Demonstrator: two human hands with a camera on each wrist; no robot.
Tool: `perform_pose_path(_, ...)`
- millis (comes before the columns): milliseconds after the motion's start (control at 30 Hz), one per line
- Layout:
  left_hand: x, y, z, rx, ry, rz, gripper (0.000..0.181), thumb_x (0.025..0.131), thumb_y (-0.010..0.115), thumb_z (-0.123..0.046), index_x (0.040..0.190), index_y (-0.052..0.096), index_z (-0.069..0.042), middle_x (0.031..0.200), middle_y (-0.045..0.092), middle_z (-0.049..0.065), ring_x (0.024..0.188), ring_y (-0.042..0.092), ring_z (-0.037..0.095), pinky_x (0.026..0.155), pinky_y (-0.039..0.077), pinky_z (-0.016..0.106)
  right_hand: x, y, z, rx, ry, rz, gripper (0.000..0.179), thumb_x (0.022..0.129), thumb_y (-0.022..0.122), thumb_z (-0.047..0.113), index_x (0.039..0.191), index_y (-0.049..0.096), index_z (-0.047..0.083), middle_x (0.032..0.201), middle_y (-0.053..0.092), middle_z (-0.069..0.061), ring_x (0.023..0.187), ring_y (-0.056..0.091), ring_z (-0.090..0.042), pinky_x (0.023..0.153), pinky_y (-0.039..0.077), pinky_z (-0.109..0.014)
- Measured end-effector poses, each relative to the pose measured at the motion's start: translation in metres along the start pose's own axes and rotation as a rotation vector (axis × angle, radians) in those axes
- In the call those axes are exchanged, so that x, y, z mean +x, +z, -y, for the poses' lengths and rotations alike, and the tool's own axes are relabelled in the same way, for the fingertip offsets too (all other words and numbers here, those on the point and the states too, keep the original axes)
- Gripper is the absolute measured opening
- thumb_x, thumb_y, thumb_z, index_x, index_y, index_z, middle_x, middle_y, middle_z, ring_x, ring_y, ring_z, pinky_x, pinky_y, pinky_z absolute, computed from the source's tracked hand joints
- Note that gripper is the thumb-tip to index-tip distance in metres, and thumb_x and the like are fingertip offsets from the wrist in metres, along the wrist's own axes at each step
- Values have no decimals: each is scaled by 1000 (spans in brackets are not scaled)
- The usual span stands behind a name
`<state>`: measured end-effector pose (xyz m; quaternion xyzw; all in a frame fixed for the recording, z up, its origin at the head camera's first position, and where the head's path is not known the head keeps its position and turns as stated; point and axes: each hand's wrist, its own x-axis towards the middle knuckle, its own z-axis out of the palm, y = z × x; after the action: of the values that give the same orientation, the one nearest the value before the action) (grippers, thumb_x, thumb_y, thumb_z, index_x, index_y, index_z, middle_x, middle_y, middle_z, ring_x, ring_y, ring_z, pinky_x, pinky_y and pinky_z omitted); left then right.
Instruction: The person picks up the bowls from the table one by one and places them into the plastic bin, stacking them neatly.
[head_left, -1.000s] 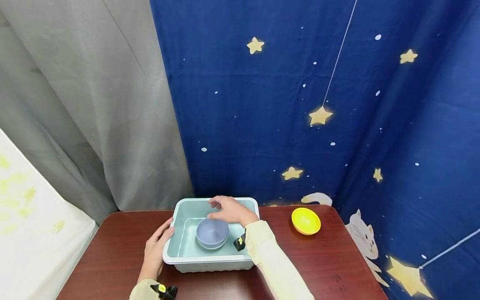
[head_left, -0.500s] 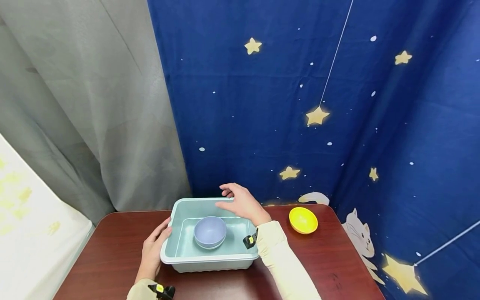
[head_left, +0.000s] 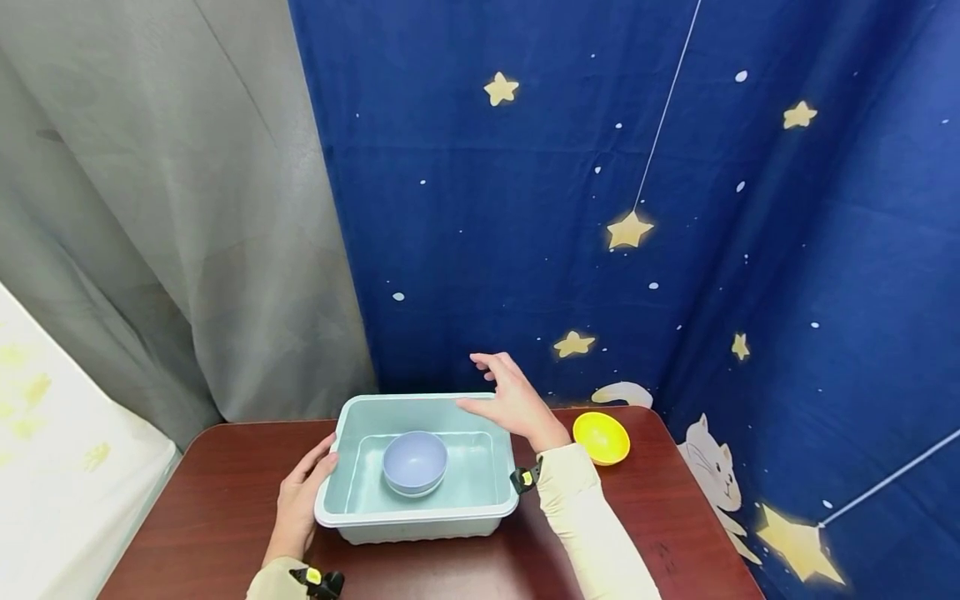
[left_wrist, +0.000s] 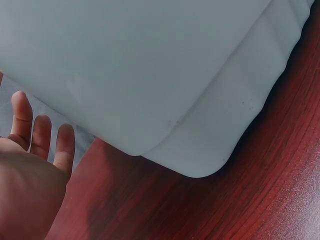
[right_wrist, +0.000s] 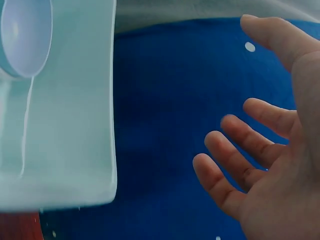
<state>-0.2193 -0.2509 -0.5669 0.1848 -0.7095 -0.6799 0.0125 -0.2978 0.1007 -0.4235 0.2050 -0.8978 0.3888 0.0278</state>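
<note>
A light teal plastic basin [head_left: 480,467] stands on the table, its bottom edge showing in the left wrist view. Inside sits a periwinkle bowl [head_left: 415,460], with a paler rim showing beneath it like a second bowl stacked under it. My left hand [head_left: 298,498] rests against the basin's left side, thumb and fingertips at the rim and fingers fairly straight. Above the basin's back right corner, my right hand [head_left: 517,407] hangs in the air with fingers spread and nothing in its grasp. Right of that hand, a yellow bowl [head_left: 602,438] stands on the table.
The dark red wooden table [head_left: 225,500] backs onto a blue star-printed curtain [head_left: 480,208] and a grey curtain [head_left: 277,317]. A white cloth-covered surface [head_left: 67,467] lies beyond the table's left edge.
My right hand has moved from beside the periwinkle bowl up and to the right, towards the yellow bowl. The left hand keeps its place on the basin; the head view has shifted slightly.
</note>
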Motion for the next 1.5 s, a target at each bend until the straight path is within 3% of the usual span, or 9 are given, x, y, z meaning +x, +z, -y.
perform_pose_path(167, 1, -1, 1, -7, -3, 5, 63, 93, 66, -58, 150, 51, -35, 152, 50, -9, 106, 57, -13, 85, 49, 13, -5, -10, -10, -47, 35, -54, 81, 82, 81, 55, 150, 49, 25, 145, 46, -3, 130, 51, -27, 101, 53, -45)
perform_pose_path(367, 3, -1, 3, -18, -3, 5, 63, 93, 67, -57, 150, 52, -35, 148, 51, -13, 106, 58, -12, 85, 49, 13, -11, -27, -24, -99, 80, -105, 81, 82, 81, 55, 150, 50, 23, 151, 43, -8, 142, 37, -31, 114, 41, -56)
perform_pose_path(667, 6, 0, 3, -19, -4, 5, 64, 92, 67, -59, 150, 52, -35, 149, 51, -10, 106, 58, -12, 84, 50, 13, -23, -52, -52, -129, 115, -202, 80, 82, 82, 51, 147, 52, 14, 146, 45, -15, 134, 37, -38, 111, 37, -56)
perform_pose_path(1000, 4, 0, 2, -11, -6, 0, 63, 93, 67, -57, 149, 53, -34, 143, 54, -15, 107, 60, -6, 84, 52, 17, -43, -76, -73, -120, 262, -218, 86, 85, 75, 61, 151, 45, 16, 153, 35, -16, 137, 28, -38, 109, 38, -62)
perform_pose_path(1233, 4, -1, 0, -9, 21, -9, 60, 95, 66, -55, 149, 54, -32, 136, 57, -19, 107, 60, -6, 84, 51, 16, -56, -82, -91, -138, 333, -274, 91, 83, 74, 66, 152, 45, 13, 154, 32, -18, 134, 27, -38, 105, 39, -59)
perform_pose_path(1500, 2, 0, 1, -18, 22, -2, 60, 95, 67, -54, 149, 54, -31, 131, 58, -23, 106, 61, -4, 84, 52, 17, -76, -78, -120, -169, 415, -251, 94, 82, 76, 63, 151, 43, 9, 156, 29, -22, 144, 15, -43, 117, 21, -63)
